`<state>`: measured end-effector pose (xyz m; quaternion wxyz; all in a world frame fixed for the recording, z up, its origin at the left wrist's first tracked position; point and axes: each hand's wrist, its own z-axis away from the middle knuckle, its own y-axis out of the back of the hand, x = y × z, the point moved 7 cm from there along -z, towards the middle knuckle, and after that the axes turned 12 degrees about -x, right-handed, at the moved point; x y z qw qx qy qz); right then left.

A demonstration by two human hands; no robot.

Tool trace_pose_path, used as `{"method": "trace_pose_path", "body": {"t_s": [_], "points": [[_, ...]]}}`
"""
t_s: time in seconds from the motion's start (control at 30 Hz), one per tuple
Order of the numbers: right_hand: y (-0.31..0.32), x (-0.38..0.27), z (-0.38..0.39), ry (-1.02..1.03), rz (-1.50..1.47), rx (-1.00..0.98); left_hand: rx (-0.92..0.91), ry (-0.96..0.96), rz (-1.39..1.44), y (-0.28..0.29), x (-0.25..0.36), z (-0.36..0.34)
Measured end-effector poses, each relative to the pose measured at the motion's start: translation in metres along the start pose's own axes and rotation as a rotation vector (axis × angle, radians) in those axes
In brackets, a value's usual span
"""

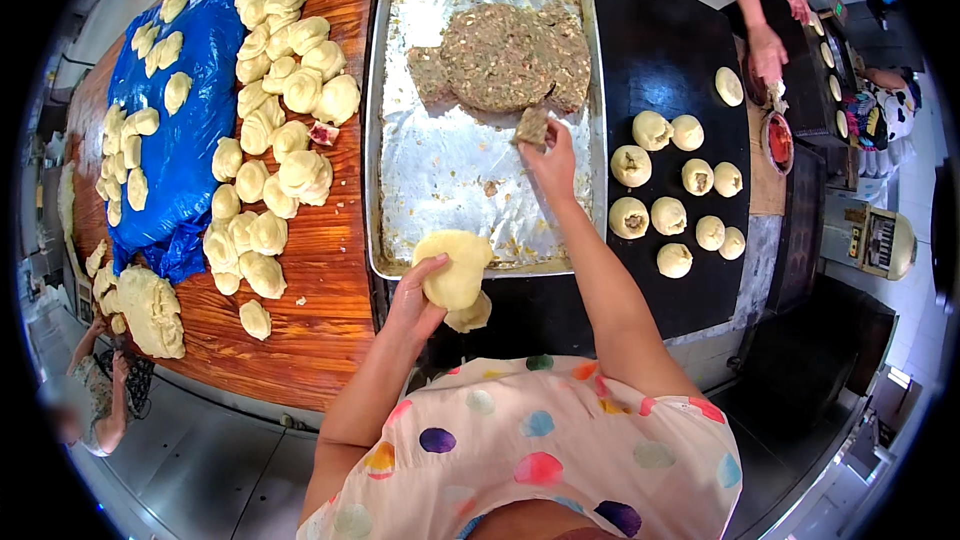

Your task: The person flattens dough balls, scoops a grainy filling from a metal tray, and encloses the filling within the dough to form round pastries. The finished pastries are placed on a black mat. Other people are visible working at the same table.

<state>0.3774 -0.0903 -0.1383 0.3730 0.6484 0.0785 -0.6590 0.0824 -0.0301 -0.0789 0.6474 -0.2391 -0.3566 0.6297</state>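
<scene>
In my left hand (413, 292) I hold a flattened pale yellow dough round (455, 270) by its left edge, over the tray's near rim. A second dough piece (469, 314) shows just below it; whether the hand grips that one too is hard to see. My right hand (551, 162) pinches a chunk of brown filling (531, 127) above the metal tray (400, 190). Beyond it lies the large mound of speckled brown filling (515, 55). A small crumb of filling (490, 188) rests on the tray between my hands.
Several filled dough balls (670, 217) sit on the black surface at right. Dough lumps (300, 90) cover the wooden table left, beside a blue plastic sheet (185, 160). A co-worker's hand (767, 50) is far right, near a bowl of red stuff (779, 140). Another person works far left.
</scene>
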Motion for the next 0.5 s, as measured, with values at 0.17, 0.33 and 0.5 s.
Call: {"method": "trace_pose_path", "body": {"t_s": [0.17, 0.33, 0.5], "points": [[-0.010, -0.029, 0.012, 0.161, 0.216, -0.065, 0.012, -0.020, 0.014, -0.003, 0.016, -0.012], [-0.018, -0.030, 0.007, 0.087, 0.260, -0.170, 0.009, -0.054, 0.026, -0.012, 0.020, -0.008], [-0.021, -0.032, 0.002, 0.063, 0.182, -0.338, 0.019, -0.060, 0.007, 0.012, 0.021, -0.016]]}}
